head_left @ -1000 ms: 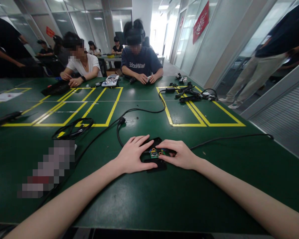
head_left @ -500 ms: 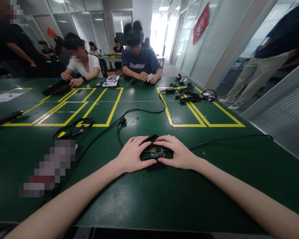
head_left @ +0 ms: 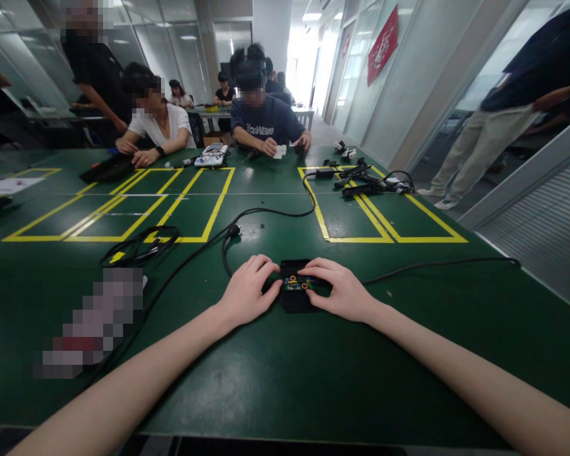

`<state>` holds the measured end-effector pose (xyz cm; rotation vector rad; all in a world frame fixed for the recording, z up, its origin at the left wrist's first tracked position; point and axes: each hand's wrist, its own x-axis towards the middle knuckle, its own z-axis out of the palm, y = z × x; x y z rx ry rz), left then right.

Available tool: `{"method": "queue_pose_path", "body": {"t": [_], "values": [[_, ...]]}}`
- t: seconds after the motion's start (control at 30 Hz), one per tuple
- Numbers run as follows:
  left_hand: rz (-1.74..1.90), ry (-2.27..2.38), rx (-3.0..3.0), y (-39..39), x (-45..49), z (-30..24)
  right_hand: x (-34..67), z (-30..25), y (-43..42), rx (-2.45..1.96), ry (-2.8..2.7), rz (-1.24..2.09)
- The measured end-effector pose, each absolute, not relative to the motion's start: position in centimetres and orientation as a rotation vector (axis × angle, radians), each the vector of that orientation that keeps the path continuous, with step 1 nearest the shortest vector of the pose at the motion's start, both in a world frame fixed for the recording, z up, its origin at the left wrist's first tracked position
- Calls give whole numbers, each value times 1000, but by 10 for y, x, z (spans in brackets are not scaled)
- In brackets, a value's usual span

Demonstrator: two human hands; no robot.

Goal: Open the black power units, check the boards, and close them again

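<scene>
A small green circuit board [head_left: 294,285] with copper-coloured coils lies between my hands, over an opened black plastic case [head_left: 299,303] on the green table. The case's other black half [head_left: 292,266] shows behind the board. My left hand [head_left: 249,288] curls in from the left, its thumb and fingertips at the board's left end. From the right, my right hand [head_left: 339,290] has its thumb and index finger on the board's right end. A black cord with a plug [head_left: 234,230] runs behind my left hand. Another black cable [head_left: 437,261] leads off to the right from behind my right hand.
Yellow tape outlines [head_left: 209,215] mark the green table [head_left: 247,392]. A coiled black cable [head_left: 140,246] and a blurred-out object [head_left: 97,323] lie at left. More cables and adapters [head_left: 361,180] sit at the far right. Two people [head_left: 266,120] work across the table; others stand around.
My left hand has drawn back left, and its thumb has come off the case's front part. Both black case parts show more fully now. My right thumb has moved up onto the board.
</scene>
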<state>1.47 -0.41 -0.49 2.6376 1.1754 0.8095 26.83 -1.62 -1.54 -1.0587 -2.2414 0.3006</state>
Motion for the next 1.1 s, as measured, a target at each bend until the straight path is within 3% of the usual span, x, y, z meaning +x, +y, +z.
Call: {"method": "queue_pose_path", "body": {"t": [1.1], "values": [[677, 1213, 2714, 2, 14, -12, 272, -21, -7, -1064, -2169, 262]]}}
